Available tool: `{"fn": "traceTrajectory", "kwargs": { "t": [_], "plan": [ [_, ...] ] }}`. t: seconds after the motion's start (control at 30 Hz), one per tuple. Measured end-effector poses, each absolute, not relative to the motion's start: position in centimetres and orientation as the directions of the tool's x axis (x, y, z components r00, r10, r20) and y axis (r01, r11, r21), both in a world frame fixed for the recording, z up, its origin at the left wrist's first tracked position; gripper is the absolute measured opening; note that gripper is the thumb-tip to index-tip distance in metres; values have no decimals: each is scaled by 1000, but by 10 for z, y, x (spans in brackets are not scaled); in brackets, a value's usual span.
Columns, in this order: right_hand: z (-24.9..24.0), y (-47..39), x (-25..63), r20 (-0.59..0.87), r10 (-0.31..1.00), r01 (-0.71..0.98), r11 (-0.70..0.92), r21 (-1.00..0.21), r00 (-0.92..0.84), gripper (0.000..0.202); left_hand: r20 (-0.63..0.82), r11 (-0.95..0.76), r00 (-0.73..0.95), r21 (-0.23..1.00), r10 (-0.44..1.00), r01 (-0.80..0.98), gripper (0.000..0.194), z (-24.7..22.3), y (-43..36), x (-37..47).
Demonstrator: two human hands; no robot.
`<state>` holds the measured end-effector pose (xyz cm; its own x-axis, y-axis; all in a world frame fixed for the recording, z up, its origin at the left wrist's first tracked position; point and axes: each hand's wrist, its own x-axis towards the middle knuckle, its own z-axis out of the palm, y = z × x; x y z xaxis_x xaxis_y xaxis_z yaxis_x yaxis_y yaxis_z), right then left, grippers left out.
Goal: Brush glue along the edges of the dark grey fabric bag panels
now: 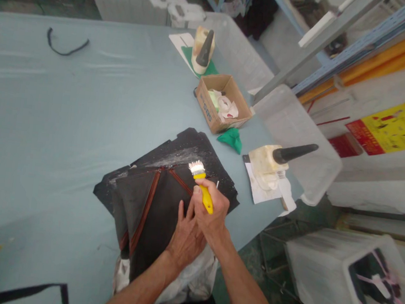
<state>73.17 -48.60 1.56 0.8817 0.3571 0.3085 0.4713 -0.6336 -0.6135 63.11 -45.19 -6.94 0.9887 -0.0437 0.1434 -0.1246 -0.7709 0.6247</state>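
Observation:
My right hand (211, 210) is closed around the yellow handle of a brush (206, 199), whose white-coated bristles point up and left over a dark sheet. Flat on the black fabric (162, 200) lies my left hand (186, 239), fingers apart, just beside and partly behind my right hand. The fabric has reddish-brown trim strips and rests on the dark sheet (185, 145), which shows whitish smears along its upper part.
A cardboard box (210, 109) with tape rolls, a green cloth (231, 139) and two pale containers with dark spouts (267, 165) (202, 51) stand right of the sheet. Clear bins (297, 132) line the table's (66, 110) right edge. A black strap (66, 54) lies far left.

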Motion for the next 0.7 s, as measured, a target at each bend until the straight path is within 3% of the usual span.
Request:
{"fn": "traceTrajectory", "kwargs": {
  "t": [0.13,0.33,0.43,0.6,0.7],
  "plan": [
    [13,-483,739,328,302,444,-671,-594,895,25,140,-787,987,599,-79,-148,67,-70,-452,633],
    [1,-461,725,228,413,462,-658,-594,882,21,105,-763,994,642,-14,-79,62,-72,-463,637],
    [-8,-464,734,176,387,416,-717,-559,905,24,116,-748,992,653,-52,-115,60,-75,-460,635],
    [-9,-485,754,239,261,347,-811,-471,935,34,100,-781,995,619,-17,-75,64,-79,-457,635],
    [-8,-479,746,228,293,370,-780,-504,928,31,92,-792,995,605,-36,-84,66,-82,-464,637]
  ]
}}
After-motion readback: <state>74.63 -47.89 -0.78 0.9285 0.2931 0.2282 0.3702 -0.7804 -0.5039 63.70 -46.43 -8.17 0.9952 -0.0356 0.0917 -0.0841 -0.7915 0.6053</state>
